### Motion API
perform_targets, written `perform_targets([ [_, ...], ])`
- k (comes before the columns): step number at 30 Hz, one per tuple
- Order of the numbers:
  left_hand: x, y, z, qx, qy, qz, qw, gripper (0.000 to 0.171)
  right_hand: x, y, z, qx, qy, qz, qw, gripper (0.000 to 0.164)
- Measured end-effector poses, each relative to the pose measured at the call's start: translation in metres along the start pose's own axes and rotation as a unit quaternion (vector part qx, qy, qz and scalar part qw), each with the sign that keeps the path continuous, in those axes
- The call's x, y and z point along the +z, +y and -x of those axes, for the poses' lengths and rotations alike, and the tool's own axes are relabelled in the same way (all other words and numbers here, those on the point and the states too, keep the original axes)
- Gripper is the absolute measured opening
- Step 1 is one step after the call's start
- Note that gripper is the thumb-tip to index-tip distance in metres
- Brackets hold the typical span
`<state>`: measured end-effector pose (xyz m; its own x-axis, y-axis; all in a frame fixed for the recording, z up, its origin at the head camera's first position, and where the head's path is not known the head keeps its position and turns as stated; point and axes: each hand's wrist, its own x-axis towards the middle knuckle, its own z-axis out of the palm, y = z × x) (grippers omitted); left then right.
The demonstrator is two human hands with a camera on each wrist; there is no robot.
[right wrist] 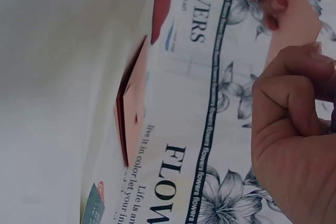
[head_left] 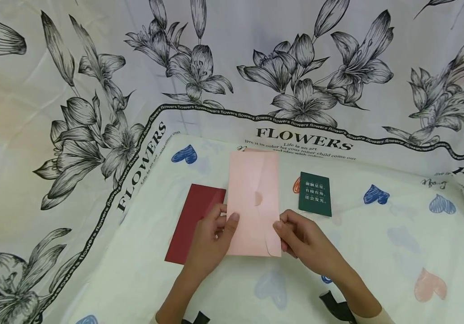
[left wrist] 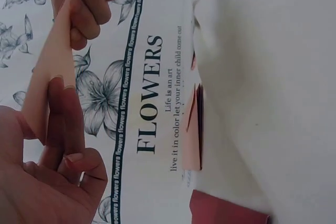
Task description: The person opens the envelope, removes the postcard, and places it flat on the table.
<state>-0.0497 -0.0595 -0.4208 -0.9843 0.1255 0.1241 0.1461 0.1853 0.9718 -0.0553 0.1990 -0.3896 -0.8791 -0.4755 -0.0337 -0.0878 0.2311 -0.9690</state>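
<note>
A pink envelope (head_left: 252, 193) with a curved flap and a small round tab is held up off the cloth between both hands. My left hand (head_left: 212, 236) grips its left edge, thumb on the front and fingers behind. On the lower right edge, my right hand (head_left: 306, 240) pinches it between thumb and curled fingers. In the left wrist view the envelope (left wrist: 55, 61) is seen nearly edge-on. Beneath it lies another pink piece (right wrist: 135, 108) with a dark red layer against it, mostly hidden in the head view.
A dark red envelope (head_left: 193, 225) lies just left of the hands, partly behind the left one. To the right lies a small dark green card (head_left: 315, 194) with white writing. A white cloth (head_left: 357, 247) with printed hearts and a flowered border covers the surface.
</note>
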Motion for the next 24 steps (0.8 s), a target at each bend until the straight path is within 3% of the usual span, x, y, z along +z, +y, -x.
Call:
perform_targets([
  [9, -0.001, 0.006, -0.006, 0.03, 0.021, 0.037, 0.9987, 0.023, 0.005, -0.007, 0.012, -0.001, -0.017, 0.013, 1.0, 0.019],
  [12, 0.0, 0.007, -0.006, 0.041, 0.026, 0.038, 0.9981, 0.019, 0.007, -0.006, 0.012, -0.004, 0.012, 0.041, 0.999, 0.016],
  [15, 0.002, 0.008, -0.005, 0.065, 0.036, 0.018, 0.9971, 0.016, 0.009, -0.004, 0.012, -0.019, 0.069, 0.102, 0.992, 0.01],
  [20, 0.013, 0.012, -0.002, 0.116, 0.05, -0.038, 0.9913, 0.014, 0.009, -0.003, 0.01, -0.047, 0.16, 0.186, 0.968, 0.046],
  [24, 0.021, 0.016, 0.001, 0.154, 0.049, -0.059, 0.9851, 0.013, 0.013, -0.006, 0.008, -0.032, 0.195, 0.222, 0.955, 0.069],
])
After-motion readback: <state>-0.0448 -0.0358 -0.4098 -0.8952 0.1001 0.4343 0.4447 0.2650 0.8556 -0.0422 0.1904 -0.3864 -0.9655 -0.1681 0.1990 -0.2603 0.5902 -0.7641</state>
